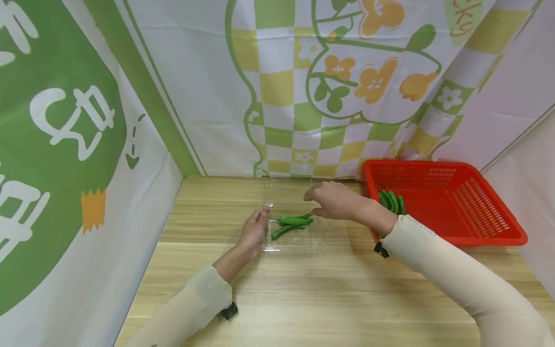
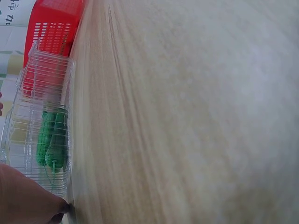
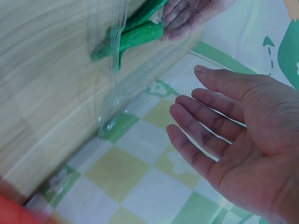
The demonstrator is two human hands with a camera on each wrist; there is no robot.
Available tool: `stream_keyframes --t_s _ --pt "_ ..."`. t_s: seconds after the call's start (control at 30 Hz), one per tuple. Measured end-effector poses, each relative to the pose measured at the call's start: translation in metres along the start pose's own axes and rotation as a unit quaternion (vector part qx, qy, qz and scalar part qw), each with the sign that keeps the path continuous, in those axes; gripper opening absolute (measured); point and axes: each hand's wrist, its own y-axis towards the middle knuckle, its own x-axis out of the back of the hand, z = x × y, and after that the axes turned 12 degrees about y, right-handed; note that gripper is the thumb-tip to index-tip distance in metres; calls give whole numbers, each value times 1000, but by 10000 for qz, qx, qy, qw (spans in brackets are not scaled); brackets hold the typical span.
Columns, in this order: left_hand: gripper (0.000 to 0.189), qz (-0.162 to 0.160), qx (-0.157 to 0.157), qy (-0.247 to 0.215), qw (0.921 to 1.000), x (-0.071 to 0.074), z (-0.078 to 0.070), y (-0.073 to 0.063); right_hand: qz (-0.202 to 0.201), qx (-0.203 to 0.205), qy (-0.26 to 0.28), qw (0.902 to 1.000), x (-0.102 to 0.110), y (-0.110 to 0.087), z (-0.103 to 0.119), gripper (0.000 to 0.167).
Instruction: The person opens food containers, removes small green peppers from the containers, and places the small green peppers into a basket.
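A clear plastic clamshell box (image 1: 277,249) stands on the table with its lid folded back toward the curtain. Several green chili peppers (image 1: 292,220) lie inside its base, some crossing each other. At the box's left side my left hand (image 1: 253,233) grips the wall, thumb up by the rim. My right hand (image 1: 336,200) hovers over the box's right side, holding nothing. In the right wrist view the fingers of that right hand (image 3: 233,126) are spread and slightly bent, apart from the box. The left wrist view shows the peppers (image 2: 53,140) through the box wall.
A red plastic basket (image 1: 516,233) sits at the back right, under my right forearm's far side. More green chili peppers (image 1: 392,201) lie at its left end. A patterned curtain (image 1: 277,111) hangs along the back of the wooden table (image 1: 303,299).
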Motion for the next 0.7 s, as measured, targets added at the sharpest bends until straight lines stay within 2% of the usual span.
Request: stream_keyframes --t_s 0.17,0.43,0.7 --pt "43 -55 35 -21 10000 0 0 1 106 247 48 9996 -10 11 6 38" --pt "43 -119 57 -66 9999 -1 -2 2 389 249 244 9986 -28 24 15 40" --pt "42 -161 45 -55 9998 -2 -1 3 473 584 664 9950 -46 32 18 28"
